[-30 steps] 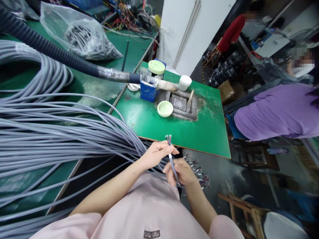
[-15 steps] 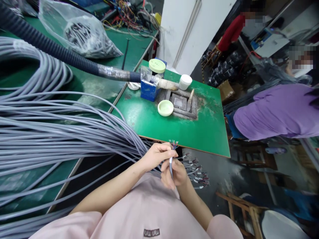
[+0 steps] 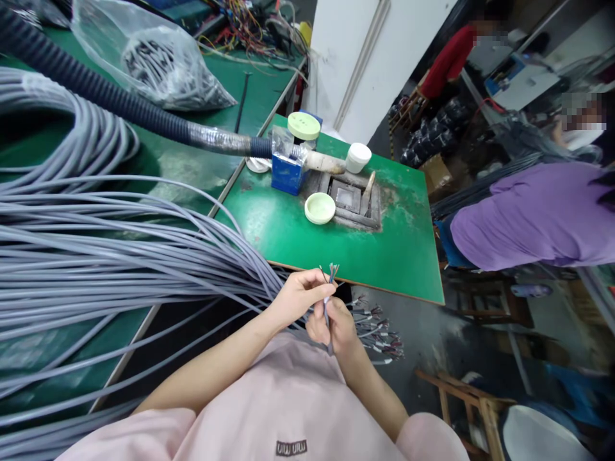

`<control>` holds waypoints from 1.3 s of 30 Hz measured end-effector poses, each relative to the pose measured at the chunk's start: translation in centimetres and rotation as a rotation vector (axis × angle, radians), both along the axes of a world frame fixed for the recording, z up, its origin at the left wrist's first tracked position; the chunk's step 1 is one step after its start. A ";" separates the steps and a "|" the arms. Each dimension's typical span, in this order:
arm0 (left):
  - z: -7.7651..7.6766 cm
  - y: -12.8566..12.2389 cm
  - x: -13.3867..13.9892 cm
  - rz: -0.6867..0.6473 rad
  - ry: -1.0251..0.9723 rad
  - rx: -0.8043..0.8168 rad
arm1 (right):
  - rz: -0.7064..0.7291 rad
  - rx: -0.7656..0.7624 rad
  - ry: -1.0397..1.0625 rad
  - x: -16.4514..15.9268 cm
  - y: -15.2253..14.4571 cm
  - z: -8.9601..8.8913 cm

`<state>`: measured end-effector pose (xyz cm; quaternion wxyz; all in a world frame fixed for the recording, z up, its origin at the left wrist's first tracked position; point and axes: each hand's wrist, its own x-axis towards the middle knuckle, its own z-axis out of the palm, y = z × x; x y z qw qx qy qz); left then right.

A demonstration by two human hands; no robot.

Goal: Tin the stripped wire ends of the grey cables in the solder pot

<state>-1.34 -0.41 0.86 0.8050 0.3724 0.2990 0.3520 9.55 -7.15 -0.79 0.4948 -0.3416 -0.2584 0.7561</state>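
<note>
Close to my body, just off the near edge of the green table, my right hand [image 3: 336, 325] is closed around a grey cable [image 3: 327, 312] that stands roughly upright. My left hand [image 3: 307, 293] pinches the stripped upper end, where thin coloured wires [image 3: 332, 274] fan out above the fingers. One dark wire leans off to the left of the others. Fingers hide part of the cable and the base of the wires. Beside my right wrist hang several more cable ends [image 3: 382, 333] with bared wires. A thick bundle of grey cables [image 3: 144, 256] runs in from the left.
On the green table [image 3: 394, 262] stand a pale green dish [image 3: 319, 208], a square solder-pot-like fixture [image 3: 348, 198], a white tub [image 3: 358, 157] and a blue box [image 3: 287, 176] carrying a ribbed hose [image 3: 144, 121]. A person in purple [image 3: 538, 218] sits to the right.
Both hands have shifted slightly left with the cable. The wire tips have regrouped, with one dark wire now apart on the left.
</note>
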 end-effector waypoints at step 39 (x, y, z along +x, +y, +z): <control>1.7 -0.5 0.1 0.155 0.153 0.187 | -0.211 0.204 -0.729 0.2 -0.7 2.2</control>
